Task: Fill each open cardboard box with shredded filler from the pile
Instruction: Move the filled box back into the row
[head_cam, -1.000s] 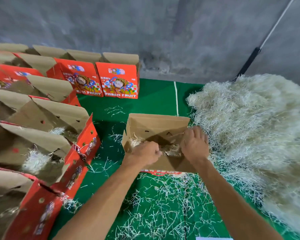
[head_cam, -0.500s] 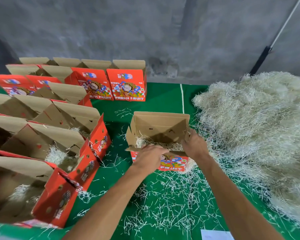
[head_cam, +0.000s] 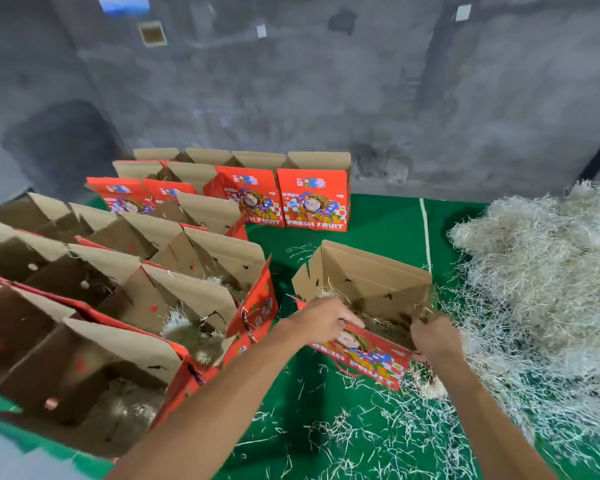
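Observation:
An open red "Fresh Fruit" cardboard box (head_cam: 368,282) sits tilted at the centre of the green table, with pale shredded filler inside it. My left hand (head_cam: 321,322) grips the box's near left rim. My right hand (head_cam: 433,337) holds the near right corner, fingers closed on the edge. The big pile of shredded filler (head_cam: 548,265) lies directly right of the box.
Several open red boxes (head_cam: 194,292) stand in rows on the left, some with filler inside; more boxes (head_cam: 312,199) line the back by the grey wall. Loose filler strands (head_cam: 378,427) litter the green table surface (head_cam: 378,220) in front of the box.
Both hands came out of the box interior and moved to its near rim. The box has lifted and tilted, turning its red front face toward me. My view rose.

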Demonstrator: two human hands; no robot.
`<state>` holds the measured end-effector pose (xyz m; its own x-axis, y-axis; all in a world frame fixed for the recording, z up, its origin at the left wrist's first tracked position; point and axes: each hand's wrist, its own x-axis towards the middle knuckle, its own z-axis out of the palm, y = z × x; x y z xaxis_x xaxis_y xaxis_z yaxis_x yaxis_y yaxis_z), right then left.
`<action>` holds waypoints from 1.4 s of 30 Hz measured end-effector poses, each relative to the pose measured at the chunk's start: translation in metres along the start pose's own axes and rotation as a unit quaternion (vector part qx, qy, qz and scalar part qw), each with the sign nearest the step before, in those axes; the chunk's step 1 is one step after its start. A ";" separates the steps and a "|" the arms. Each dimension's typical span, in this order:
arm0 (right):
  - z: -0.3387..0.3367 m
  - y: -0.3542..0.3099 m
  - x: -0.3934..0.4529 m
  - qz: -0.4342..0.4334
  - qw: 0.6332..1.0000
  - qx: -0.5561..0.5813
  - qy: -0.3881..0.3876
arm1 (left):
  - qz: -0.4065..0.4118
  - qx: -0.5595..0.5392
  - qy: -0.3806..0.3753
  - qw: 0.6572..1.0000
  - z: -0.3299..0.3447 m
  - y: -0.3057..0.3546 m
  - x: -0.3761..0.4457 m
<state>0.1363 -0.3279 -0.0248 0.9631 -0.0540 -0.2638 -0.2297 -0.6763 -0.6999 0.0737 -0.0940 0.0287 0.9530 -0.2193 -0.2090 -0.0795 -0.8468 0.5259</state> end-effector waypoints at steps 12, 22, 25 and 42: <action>0.035 -0.056 0.045 0.057 0.997 0.020 0.046 | 0.027 0.026 -0.002 0.999 -0.062 -0.043 0.053; 0.094 -0.122 0.095 0.005 0.996 0.083 -0.012 | -0.038 0.100 0.000 0.994 -0.128 -0.106 0.088; 0.128 -0.158 0.108 -0.027 0.995 0.087 -0.047 | -0.092 0.140 0.022 0.986 -0.150 -0.133 0.089; 0.248 -0.290 0.136 -0.027 0.968 0.100 -0.228 | -0.185 0.121 0.089 0.971 -0.198 -0.234 0.076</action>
<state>0.2986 0.0430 -0.0223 0.8221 0.3384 -0.4578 -0.2485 -0.5102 -0.8234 0.2224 0.1832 0.0535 0.9634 0.1899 -0.1893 0.2314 -0.9456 0.2289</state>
